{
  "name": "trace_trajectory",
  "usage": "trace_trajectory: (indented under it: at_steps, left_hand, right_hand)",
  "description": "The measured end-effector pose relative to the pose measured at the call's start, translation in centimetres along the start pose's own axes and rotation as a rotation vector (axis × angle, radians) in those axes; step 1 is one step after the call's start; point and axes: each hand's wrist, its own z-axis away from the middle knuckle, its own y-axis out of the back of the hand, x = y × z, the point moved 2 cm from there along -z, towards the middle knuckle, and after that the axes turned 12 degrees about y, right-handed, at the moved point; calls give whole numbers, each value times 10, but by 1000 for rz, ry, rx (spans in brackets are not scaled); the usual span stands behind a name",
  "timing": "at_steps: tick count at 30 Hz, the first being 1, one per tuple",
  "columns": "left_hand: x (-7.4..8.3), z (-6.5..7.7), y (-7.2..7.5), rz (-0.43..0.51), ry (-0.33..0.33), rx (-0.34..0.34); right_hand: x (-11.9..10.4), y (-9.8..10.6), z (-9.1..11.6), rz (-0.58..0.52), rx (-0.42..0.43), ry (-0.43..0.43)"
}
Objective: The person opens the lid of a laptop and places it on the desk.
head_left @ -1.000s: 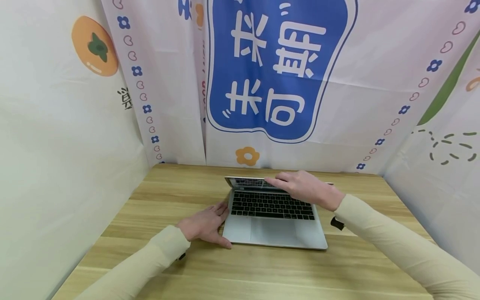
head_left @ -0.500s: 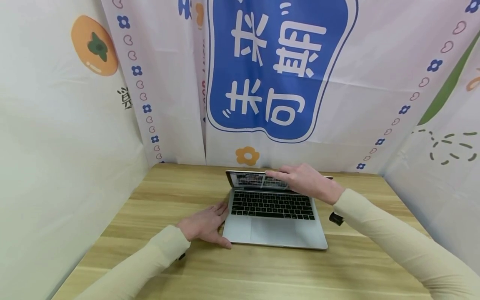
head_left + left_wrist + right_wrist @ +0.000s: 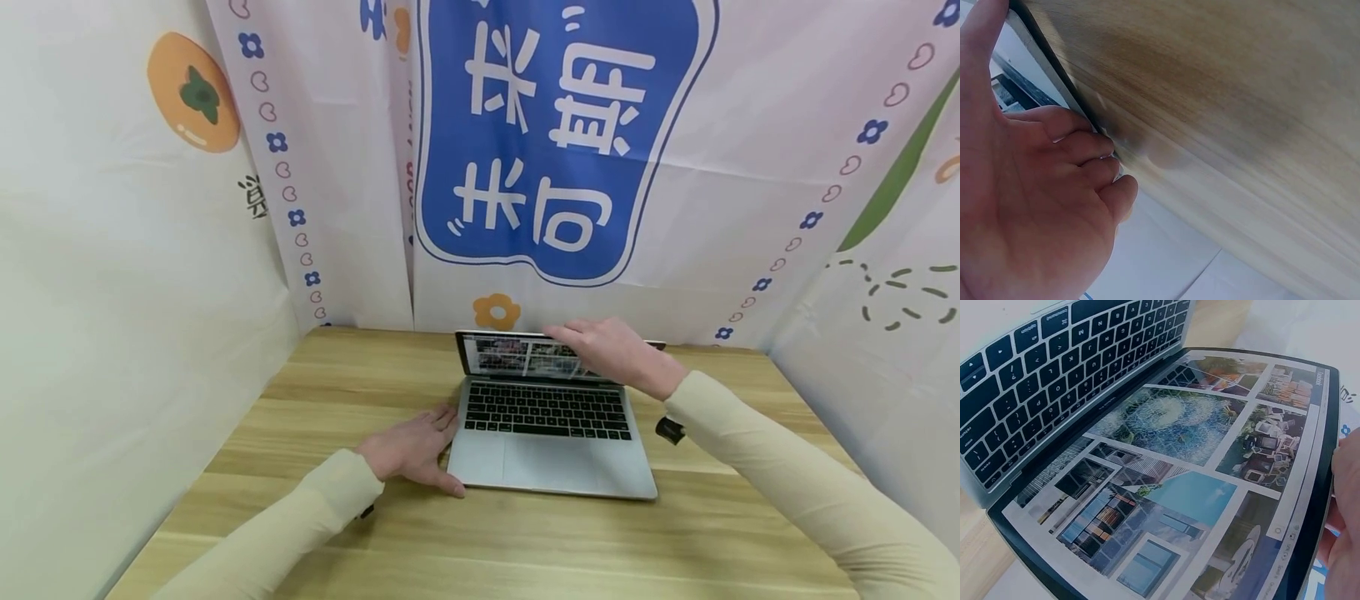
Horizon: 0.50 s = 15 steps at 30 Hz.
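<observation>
An open silver laptop point(image 3: 551, 463) with black keys stands on the wooden table. Its raised lid point(image 3: 501, 357) has a lit screen of photo tiles, also filling the right wrist view point(image 3: 1166, 425). At the lid's top edge, my right hand point(image 3: 615, 357) holds the rim; in the right wrist view its fingers point(image 3: 1338, 537) reach behind the lid. My left hand point(image 3: 411, 450) rests along the base's left side, thumb spread to the front corner. In the left wrist view, that hand's fingertips point(image 3: 1088, 147) touch the laptop's edge.
The wooden table point(image 3: 345, 542) extends around the laptop. Behind it hangs a white printed cloth point(image 3: 345, 167) with a large blue sign, close to the lid. Pale cloth walls point(image 3: 112, 333) bound the left and right sides. A small black object point(image 3: 670, 430) sits under the right wrist.
The laptop lid has tilted further back and up with my right hand on its rim, showing more of the screen. My left hand has stayed at the base's left side.
</observation>
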Motion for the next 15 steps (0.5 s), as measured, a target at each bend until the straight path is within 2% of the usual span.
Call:
trace_trajectory:
  at_steps: [9,15]
  left_hand:
    - [2,0,-1,8,12,-10]
    - [3,-1,-1,9,14,-8]
  right_hand:
    - [7,-1,-3,-46,-62,-71]
    - [12,1,-4,-85,-46,-91]
